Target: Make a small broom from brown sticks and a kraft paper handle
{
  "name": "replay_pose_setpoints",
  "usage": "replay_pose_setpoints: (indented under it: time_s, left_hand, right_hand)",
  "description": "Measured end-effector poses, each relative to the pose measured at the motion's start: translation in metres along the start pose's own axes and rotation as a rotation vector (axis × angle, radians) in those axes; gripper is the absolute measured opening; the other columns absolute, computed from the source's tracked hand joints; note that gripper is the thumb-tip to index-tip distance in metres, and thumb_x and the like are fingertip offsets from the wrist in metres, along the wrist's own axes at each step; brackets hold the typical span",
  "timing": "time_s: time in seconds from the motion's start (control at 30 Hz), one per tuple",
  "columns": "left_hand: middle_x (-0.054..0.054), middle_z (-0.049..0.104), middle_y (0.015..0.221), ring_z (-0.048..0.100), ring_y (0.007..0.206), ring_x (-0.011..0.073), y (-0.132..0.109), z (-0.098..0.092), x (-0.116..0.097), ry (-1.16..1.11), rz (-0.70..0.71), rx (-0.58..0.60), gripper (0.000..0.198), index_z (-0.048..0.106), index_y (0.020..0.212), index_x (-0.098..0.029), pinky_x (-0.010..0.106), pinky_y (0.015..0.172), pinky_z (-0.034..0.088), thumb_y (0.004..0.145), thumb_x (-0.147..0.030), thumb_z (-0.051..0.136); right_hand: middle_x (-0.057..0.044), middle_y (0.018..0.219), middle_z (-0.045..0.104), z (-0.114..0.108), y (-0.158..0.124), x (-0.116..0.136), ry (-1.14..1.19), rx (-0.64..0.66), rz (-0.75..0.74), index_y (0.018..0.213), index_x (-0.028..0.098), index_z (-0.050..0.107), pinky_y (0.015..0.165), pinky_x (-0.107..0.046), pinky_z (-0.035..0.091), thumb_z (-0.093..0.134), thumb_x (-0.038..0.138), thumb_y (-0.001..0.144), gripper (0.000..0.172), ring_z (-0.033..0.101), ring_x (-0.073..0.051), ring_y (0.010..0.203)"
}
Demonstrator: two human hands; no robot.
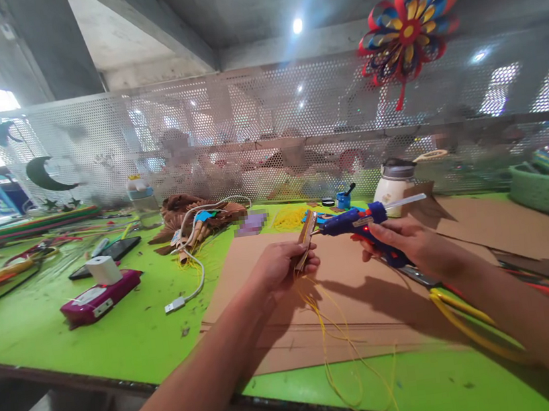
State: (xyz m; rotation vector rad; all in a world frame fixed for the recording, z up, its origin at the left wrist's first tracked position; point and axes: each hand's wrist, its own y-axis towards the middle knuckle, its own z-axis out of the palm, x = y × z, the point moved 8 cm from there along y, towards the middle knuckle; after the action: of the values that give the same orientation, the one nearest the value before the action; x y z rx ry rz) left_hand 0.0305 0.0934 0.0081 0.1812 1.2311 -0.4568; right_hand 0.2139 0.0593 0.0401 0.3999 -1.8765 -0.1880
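Left hand [282, 264]: closed, brown strip [306, 231] pinched between thumb and fingers, raised above the cardboard [270, 329]. Right hand [422, 244]: wrapped around the handle of a blue glue gun [351, 222], nozzle at the strip; contact cannot be told. Yellow threads [323, 333]: trailing past the cardboard's front edge. Green surface [171, 341]: open between the cardboard's left edge and a purple power strip [102, 298].

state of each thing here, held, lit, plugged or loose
Left hand, closed around brown strip
Right hand, gripping glue gun
Glue gun, red light lit
Glue stick, protruding from gun's rear
White adapter, on purple power strip
USB plug, loose, unplugged
Ceiling light, lit
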Motion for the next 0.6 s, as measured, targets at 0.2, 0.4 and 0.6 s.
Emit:
replay_pose_setpoints:
  time_s: [0.2, 0.4, 0.6]
  left_hand:
    - [0.009, 0.059, 0.065, 0.057, 0.056, 0.0105, 0.001, 0.000, 0.000, -0.013, 0.028, 0.026, 0.013, 0.059, 0.075, -0.003, 0.020, 0.050, 0.044, 0.079, -0.005, 0.046]
    - [0.009, 0.060, 0.062, 0.057, 0.055, 0.0106, 0.002, -0.001, 0.003, 0.004, -0.004, 0.011, 0.016, 0.060, 0.077, -0.004, 0.020, 0.054, 0.046, 0.081, -0.007, 0.046]
    - [0.009, 0.060, 0.062, 0.057, 0.053, 0.0095, 0.001, -0.001, 0.001, -0.009, -0.023, -0.013, 0.017, 0.060, 0.078, -0.002, 0.019, 0.052, 0.045, 0.082, -0.006, 0.043]
  right_hand:
    - [-0.006, 0.076, 0.066, -0.002, 0.002, -0.007, 0.018, 0.009, 0.019, 0.074, 0.018, 0.066, 0.061, -0.030, 0.044, 0.052, 0.050, 0.083, 0.035, 0.061, -0.018, 0.069]
    - [-0.003, 0.072, 0.061, -0.010, 0.006, -0.010, 0.049, -0.068, -0.010, 0.075, 0.019, 0.066, 0.062, -0.029, 0.043, 0.050, 0.048, 0.085, 0.035, 0.059, -0.017, 0.068]
    - [-0.006, 0.071, 0.065, -0.003, 0.001, -0.003, -0.018, 0.006, 0.024, 0.070, 0.019, 0.065, 0.060, -0.031, 0.044, 0.051, 0.051, 0.083, 0.038, 0.059, -0.019, 0.070]
